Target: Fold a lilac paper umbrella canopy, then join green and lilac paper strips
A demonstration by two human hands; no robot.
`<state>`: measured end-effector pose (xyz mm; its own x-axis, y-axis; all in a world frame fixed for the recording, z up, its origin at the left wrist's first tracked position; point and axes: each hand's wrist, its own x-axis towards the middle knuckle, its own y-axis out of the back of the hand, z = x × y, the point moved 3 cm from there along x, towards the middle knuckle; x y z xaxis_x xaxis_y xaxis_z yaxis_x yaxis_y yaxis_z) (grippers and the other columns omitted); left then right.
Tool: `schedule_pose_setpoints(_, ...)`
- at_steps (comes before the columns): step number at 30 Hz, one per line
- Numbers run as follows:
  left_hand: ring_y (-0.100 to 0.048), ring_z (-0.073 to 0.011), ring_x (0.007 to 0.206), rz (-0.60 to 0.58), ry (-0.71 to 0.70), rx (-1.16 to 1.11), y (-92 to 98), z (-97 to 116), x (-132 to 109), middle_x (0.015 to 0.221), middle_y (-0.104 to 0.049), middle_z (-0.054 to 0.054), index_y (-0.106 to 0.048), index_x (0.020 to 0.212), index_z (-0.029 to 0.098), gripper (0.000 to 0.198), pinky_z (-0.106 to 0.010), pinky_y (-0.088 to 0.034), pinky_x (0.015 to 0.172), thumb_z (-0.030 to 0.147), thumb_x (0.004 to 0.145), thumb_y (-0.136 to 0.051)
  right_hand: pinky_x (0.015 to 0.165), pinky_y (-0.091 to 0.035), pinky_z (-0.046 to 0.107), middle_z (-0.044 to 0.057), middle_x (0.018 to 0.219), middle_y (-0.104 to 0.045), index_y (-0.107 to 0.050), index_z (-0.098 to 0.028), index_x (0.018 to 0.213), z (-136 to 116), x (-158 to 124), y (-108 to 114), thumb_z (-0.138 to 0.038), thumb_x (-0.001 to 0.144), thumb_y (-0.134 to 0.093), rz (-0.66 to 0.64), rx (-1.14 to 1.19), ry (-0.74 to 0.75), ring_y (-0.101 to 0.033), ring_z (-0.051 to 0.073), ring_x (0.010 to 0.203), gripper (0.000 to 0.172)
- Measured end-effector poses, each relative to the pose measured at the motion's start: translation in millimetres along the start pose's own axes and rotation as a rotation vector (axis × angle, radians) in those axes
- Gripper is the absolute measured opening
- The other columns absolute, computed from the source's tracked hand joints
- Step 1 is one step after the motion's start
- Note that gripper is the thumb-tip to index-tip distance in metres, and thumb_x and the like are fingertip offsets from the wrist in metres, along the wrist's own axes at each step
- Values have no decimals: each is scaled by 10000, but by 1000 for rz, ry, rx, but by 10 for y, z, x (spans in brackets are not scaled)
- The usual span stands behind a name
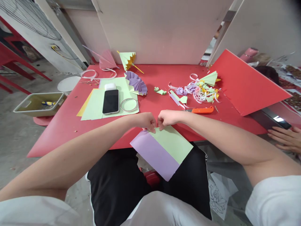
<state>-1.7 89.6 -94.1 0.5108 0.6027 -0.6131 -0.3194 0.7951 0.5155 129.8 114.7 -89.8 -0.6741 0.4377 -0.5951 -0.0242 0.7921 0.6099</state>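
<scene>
A two-tone sheet of paper (162, 152), purple on one side and pale green on the other, slopes from the table edge over my lap. My left hand (147, 121) pinches its upper edge. Close beside it, my right hand (166, 119) pinches the same edge, where a narrow fold seems to show. The fingertips of both hands nearly meet. Just beyond my right hand lies an orange utility knife (202, 110). Past my left hand, a smartphone (111, 101) and a ring-shaped roll (129, 105) rest on pale green sheets (92, 108).
Paper scraps (199, 89) are heaped at right on the red table (160, 75). A pleated purple paper fan (136, 82) and small paper umbrellas (128, 60) stand toward the back. A red board (246, 81) leans at right, near another person's hand (285, 138). A bin (39, 105) sits left.
</scene>
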Motion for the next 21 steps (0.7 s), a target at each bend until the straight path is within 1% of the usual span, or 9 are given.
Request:
schedule_pose_setpoints(6,-496,-110,569,-4,-10,-47,-18,11,-26,593,-528,25,-633,692,178,262,-238,-418,576,388,568,-730,569,-367,212,26,837,-690,-692,-177,820,-60,-61,3,-238,633,-669,21,-8,-37,-569,135,732,198)
schedule_pose_setpoints(11,-490,-99,610,-45,-49,-113,-44,8,-50,637,-527,13,-649,713,164,231,-233,-452,632,389,661,-657,540,-335,229,18,756,-657,-692,-169,809,-73,-83,2,-261,625,-687,31,-30,-66,-514,120,643,206)
schedule_pose_setpoints(13,-496,-103,620,-46,-46,-119,-45,6,-47,656,-539,2,-647,703,156,221,-238,-457,635,374,666,-650,544,-330,231,10,732,-635,-690,-170,819,-64,-82,3,-275,626,-690,27,-31,-65,-498,115,630,220)
schedule_pose_setpoints(17,-502,-115,632,-32,-41,-108,-36,8,-28,667,-543,-9,-652,718,151,188,-242,-458,612,329,657,-651,550,-319,235,-15,646,-566,-695,-171,831,-39,-65,9,-309,637,-690,-21,-25,-49,-451,99,591,239)
schedule_pose_setpoints(19,-488,-112,617,-36,-47,-105,-36,10,-21,640,-520,-1,-657,726,153,180,-242,-458,604,322,664,-644,542,-310,240,-29,589,-512,-699,-169,841,-32,-52,8,-332,664,-670,-66,-21,-40,-407,88,551,243)
schedule_pose_setpoints(21,-471,-107,595,-47,-52,-103,-40,11,-18,609,-495,7,-660,722,155,179,-243,-456,594,325,667,-642,538,-310,241,-31,581,-492,-701,-165,860,-34,-39,5,-337,697,-641,-108,-16,-34,-395,82,537,244)
